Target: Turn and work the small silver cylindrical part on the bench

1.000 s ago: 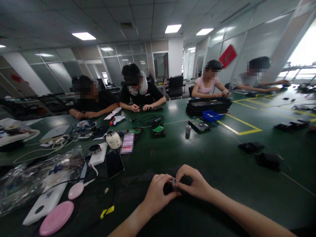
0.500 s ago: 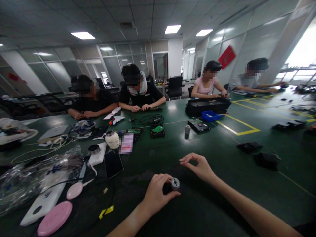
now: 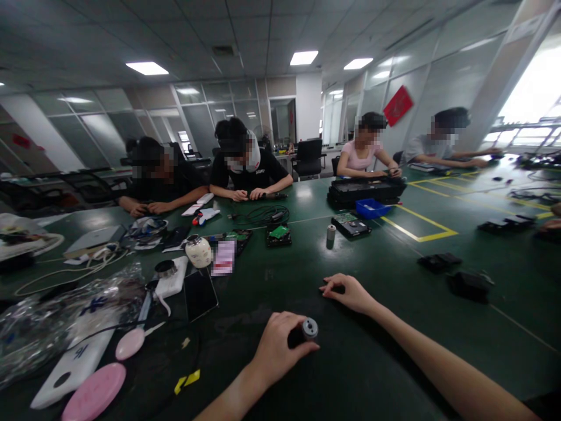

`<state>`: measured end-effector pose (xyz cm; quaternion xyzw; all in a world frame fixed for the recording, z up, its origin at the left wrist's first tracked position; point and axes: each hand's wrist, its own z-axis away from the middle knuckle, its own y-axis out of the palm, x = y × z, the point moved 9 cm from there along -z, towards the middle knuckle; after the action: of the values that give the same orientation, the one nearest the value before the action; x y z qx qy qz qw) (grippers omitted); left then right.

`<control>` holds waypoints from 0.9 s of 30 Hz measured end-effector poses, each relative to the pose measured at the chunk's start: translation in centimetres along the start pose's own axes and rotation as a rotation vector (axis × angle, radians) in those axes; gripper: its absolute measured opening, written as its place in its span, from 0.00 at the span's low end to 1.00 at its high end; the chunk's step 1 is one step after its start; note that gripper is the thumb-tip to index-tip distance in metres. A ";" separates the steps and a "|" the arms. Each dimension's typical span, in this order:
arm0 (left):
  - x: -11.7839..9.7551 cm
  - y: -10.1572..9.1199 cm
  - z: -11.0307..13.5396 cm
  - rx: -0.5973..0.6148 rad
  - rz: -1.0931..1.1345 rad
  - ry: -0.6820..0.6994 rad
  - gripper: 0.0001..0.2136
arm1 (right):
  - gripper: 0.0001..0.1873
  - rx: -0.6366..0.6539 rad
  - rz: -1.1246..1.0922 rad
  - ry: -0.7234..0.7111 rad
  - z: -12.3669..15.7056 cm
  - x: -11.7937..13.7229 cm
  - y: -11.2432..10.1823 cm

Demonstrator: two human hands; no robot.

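Observation:
My left hand (image 3: 280,339) is low in the middle of the head view, thumb and fingers curled around a small grey cylindrical motor (image 3: 310,329). Its round end, with a dark spot at the centre, faces up towards me. To the right and a little farther off, my right hand (image 3: 350,292) is held close over the table with thumb and fingertips pinched together. Whatever may be between those fingertips is too small to make out. Beyond it, a similar metal cylinder (image 3: 331,234) stands upright on the green table (image 3: 272,292).
On the left lie clear plastic wrap (image 3: 109,304), a pink oval piece (image 3: 94,393), white casings and a black phone (image 3: 200,294). Circuit boards (image 3: 279,234), a blue tray (image 3: 371,208) and black parts (image 3: 471,286) lie farther out. Several people sit working across the table.
My right hand has drawn in slightly and sits a touch lower, its fingers closer together. My left hand keeps its hold on the motor. The view has shifted slightly.

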<state>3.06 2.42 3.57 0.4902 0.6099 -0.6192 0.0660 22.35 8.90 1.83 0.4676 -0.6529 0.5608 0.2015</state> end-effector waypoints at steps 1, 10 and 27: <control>-0.1 0.0 0.0 0.002 0.005 0.010 0.18 | 0.06 -0.022 -0.026 0.005 0.1 0.2 -0.1; -0.4 0.2 -0.2 0.006 0.018 0.052 0.18 | 0.09 0.018 -0.367 -0.157 2.7 8.1 3.0; -0.3 0.3 -0.2 -0.002 0.012 0.066 0.14 | 0.14 -0.003 -0.298 -0.233 3.6 10.3 4.3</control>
<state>3.53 2.39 3.60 0.5139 0.6092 -0.6018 0.0501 14.73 1.37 6.58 0.6206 -0.5961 0.4659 0.2060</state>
